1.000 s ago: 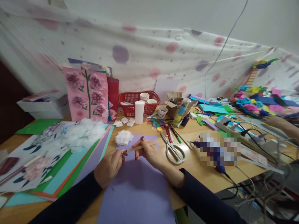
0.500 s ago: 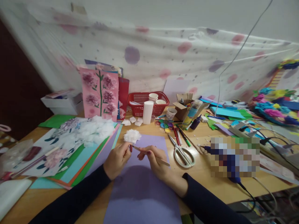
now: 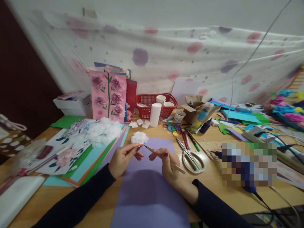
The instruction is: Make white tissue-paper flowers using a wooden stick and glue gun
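A red basket [image 3: 145,111] is holding paper cups [image 3: 161,99], the right hand [image 3: 169,166] gripping a slim stick [image 3: 178,169], the left hand [image 3: 121,160] pinching, hold unclear.

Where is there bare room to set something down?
On the purple sheet below the left hand and right hand; also the table between scissors and glue gun. The left side is crowded with papers and white tissue.

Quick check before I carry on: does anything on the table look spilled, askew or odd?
Mainly tiny white bits, scattered like stray crumbs on the wooden tabletop near the tip of the dark-blue corded glue gun. A pixelated patch blurs the gun, so I can't judge its condition.
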